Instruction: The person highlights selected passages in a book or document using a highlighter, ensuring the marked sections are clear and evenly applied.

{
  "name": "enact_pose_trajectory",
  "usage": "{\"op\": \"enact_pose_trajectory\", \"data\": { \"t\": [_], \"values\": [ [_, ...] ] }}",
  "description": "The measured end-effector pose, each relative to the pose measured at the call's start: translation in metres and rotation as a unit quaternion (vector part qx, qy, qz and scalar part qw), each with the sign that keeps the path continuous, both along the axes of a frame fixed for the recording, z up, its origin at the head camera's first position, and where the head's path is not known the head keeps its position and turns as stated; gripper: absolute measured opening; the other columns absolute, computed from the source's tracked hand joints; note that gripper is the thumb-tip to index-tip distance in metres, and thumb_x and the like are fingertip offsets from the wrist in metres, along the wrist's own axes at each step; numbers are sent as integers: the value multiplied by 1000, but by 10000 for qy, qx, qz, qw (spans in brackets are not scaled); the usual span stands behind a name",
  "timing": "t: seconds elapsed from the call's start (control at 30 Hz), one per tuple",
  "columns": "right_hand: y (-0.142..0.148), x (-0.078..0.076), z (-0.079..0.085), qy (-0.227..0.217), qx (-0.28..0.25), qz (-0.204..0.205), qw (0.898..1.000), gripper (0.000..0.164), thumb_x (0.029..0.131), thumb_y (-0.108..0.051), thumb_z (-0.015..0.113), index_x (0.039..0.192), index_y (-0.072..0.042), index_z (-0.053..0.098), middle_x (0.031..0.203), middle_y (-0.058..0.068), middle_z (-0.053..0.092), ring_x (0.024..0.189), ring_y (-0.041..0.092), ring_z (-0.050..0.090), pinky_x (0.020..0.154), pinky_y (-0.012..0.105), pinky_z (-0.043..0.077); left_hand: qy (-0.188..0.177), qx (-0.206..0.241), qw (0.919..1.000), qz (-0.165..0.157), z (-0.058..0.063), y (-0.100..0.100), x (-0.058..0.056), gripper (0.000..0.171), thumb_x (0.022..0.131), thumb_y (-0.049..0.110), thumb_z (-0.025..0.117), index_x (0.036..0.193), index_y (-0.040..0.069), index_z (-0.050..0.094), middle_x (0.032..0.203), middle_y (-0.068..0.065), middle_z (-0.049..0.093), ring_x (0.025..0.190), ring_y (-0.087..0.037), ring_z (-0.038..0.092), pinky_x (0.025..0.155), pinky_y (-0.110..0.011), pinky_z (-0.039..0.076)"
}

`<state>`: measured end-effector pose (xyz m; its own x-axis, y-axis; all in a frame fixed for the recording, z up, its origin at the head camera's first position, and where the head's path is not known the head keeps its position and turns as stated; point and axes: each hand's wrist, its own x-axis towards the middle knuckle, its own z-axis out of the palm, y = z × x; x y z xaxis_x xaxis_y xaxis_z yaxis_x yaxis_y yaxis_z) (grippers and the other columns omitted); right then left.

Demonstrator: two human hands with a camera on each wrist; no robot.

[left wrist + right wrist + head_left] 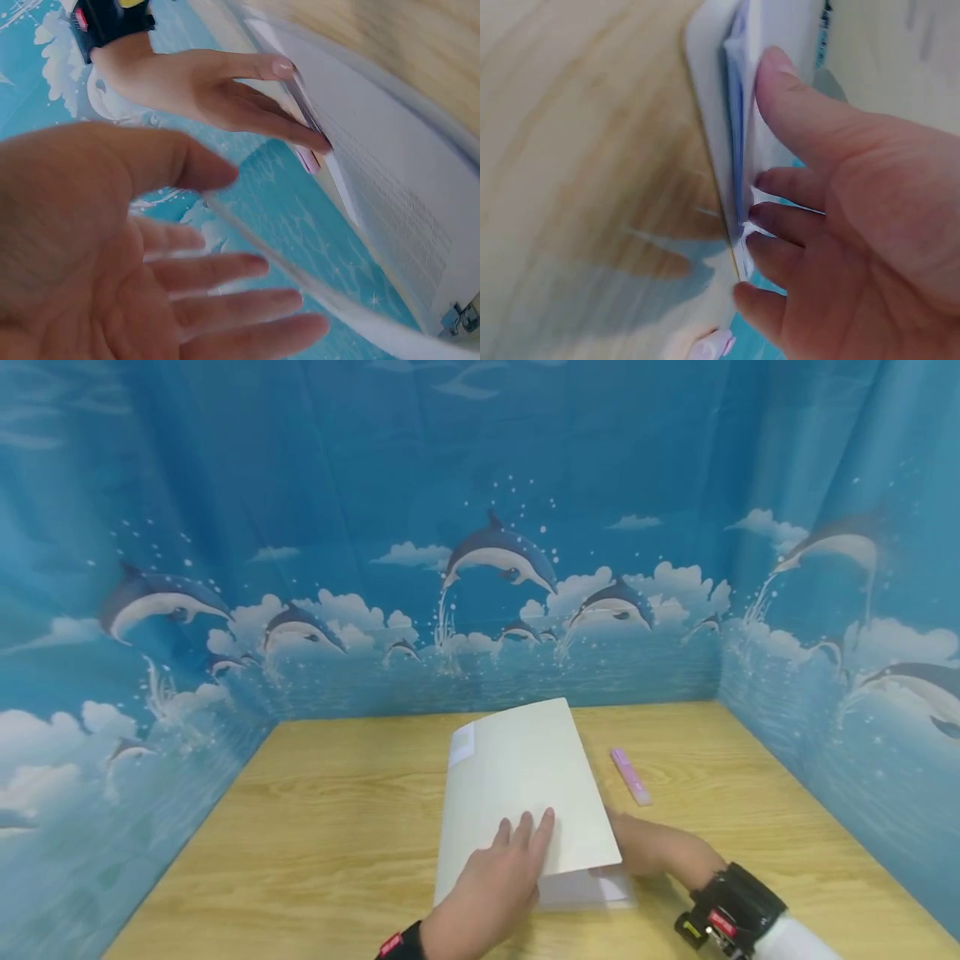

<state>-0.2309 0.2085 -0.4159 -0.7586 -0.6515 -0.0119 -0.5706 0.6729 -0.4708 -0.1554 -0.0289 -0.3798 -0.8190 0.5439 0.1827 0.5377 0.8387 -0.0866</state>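
A pale cream folder [525, 777] with a white label on its spine side lies on the table, its cover raised at the right. My left hand [498, 885] rests on the cover near its lower edge, fingers straight; in the left wrist view the thumb tip is right at the cover's edge. Under the cover, white printed sheets [375, 165] show. My right hand [195, 86] reaches in from the right, its thumb and fingertips touching the edge of the sheets. The right wrist view shows these sheets [739, 127] edge-on, above the lower cover's rounded corner.
A pink-purple marker-like stick [631, 776] lies on the wooden table [322, 827] to the right of the folder. A metal clip [461, 319] shows inside the folder. A blue dolphin-print curtain [360, 485] surrounds the table at the back and sides.
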Motion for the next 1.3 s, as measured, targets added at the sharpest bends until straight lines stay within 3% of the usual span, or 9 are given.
{"op": "enact_pose_trajectory", "data": {
  "t": [0.13, 0.33, 0.47, 0.67, 0.8, 0.93, 1.03, 1.2, 1.3],
  "values": [
    [-1, 3, 0, -164, 110, -139, 9997, 91, 76, -29, 71, 142, 8, 21, 143, 39, 31, 121, 47, 44, 101, 64, 37, 30, 281, 9995, 148, 3, -1, 4, 80, 80, 24, 69, 146, 10, 27, 135, -17, 56, 114, -34, 57, 59, -41, 61],
    [-7, 5, 3, 85, 825, -504, 9953, 84, 75, -35, 71, 137, 10, 35, 139, 38, 39, 121, 48, 44, 103, 62, 37, 223, 960, 9946, 339, 12, -4, 6, 78, 82, 17, 64, 147, 8, 22, 134, -17, 56, 114, -32, 57, 61, -42, 62],
    [-11, 5, 6, -56, 1291, -704, 9891, 81, 76, -38, 69, 138, 3, 38, 147, 31, 34, 128, 47, 37, 106, 63, 32, 670, 1457, 9868, 221, 23, -9, 7, 77, 85, 15, 60, 149, 10, 17, 132, -14, 58, 112, -26, 59, 60, -38, 62],
    [-13, 7, 9, -96, 1495, -580, 9870, 82, 77, -39, 67, 140, 3, 35, 149, 29, 31, 132, 45, 32, 109, 62, 28, 1940, 2255, 9547, -94, 40, -29, 5, 77, 80, 8, 59, 148, 10, 22, 138, -14, 53, 121, -26, 52, 76, -39, 60],
    [-13, 10, 11, -111, 1478, -574, 9873, 82, 79, -41, 65, 141, 3, 33, 149, 29, 30, 134, 44, 30, 110, 61, 27, 2579, 2235, 9399, 75, 54, -56, 7, 81, 77, 7, 63, 148, 9, 23, 150, -20, 35, 133, -34, 36, 87, -47, 55],
    [-14, 10, 11, -150, 1445, -577, 9877, 82, 79, -41, 65, 141, 2, 33, 150, 28, 29, 134, 43, 29, 111, 60, 27, 2775, 1732, 9432, 584, 65, -93, 14, 87, 77, 11, 64, 149, 10, 15, 157, -24, 8, 140, -42, 12, 104, -69, 30],
    [-15, 10, 11, -171, 1474, -614, 9870, 83, 77, -41, 66, 141, 2, 34, 150, 28, 30, 133, 44, 30, 110, 60, 28, 2900, 1412, 9424, 881, 68, -121, 19, 92, 73, 13, 69, 149, 10, 18, 157, -25, 0, 141, -45, 2, 102, -76, 23],
    [-14, 7, 12, -140, 1593, -658, 9849, 84, 76, -43, 66, 141, 1, 35, 150, 26, 31, 132, 44, 32, 110, 59, 30, 2646, 809, 9537, 1179, 60, -160, 20, 89, 65, 9, 76, 143, 7, 34, 156, -27, 12, 141, -43, -1, 99, -79, 21],
    [-14, 8, 11, -147, 1614, -691, 9844, 84, 77, -44, 66, 141, 0, 34, 150, 25, 31, 133, 43, 32, 110, 58, 30, 2133, 359, 9667, 1371, 51, -177, 17, 79, 65, 11, 78, 136, 2, 45, 150, -30, 28, 139, -46, 13, 99, -77, 25]
  ]
}}
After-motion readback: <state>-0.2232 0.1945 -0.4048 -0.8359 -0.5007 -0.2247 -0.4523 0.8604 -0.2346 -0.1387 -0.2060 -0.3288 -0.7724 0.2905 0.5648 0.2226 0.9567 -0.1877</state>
